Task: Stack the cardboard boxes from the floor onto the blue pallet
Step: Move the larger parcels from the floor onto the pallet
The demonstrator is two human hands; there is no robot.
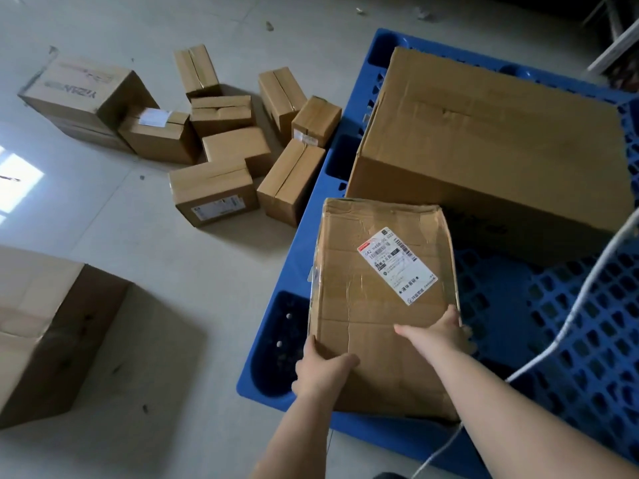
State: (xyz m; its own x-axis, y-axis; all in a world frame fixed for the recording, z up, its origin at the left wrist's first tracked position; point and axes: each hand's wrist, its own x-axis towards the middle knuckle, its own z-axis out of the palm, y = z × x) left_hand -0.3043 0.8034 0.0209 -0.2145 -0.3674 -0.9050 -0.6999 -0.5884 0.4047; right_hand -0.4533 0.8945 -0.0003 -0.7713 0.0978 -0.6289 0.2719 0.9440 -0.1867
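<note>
1. The person's left hand (320,369) is gripping the near left corner of a labelled box (383,305), with the thumb lying on the top face and the fingers wrapping down the side.
2. The right hand (441,331) is clasping the box's right edge, thumb stretching across the top and fingers curling over the edge out of sight.
3. The labelled box is sitting at the near left part of the blue pallet (570,323); whether it is resting fully on the grid or being held just above it cannot be told.
4. A white shipping label (397,266) is lying slantwise on the box's top face.
5. A large box (491,146) is occupying the far part of the pallet, its near side standing just beyond the labelled box's far end.
6. A cluster of small boxes (228,146) is lying on the floor (103,209) to the left of the pallet, some touching each other.
7. A printed box (83,95) is sitting at the cluster's far left.
8. Another big box (45,330) is standing on the floor at the near left, well apart from the pallet.
9. A white cable (587,299) is hanging across the right side of the view.
</note>
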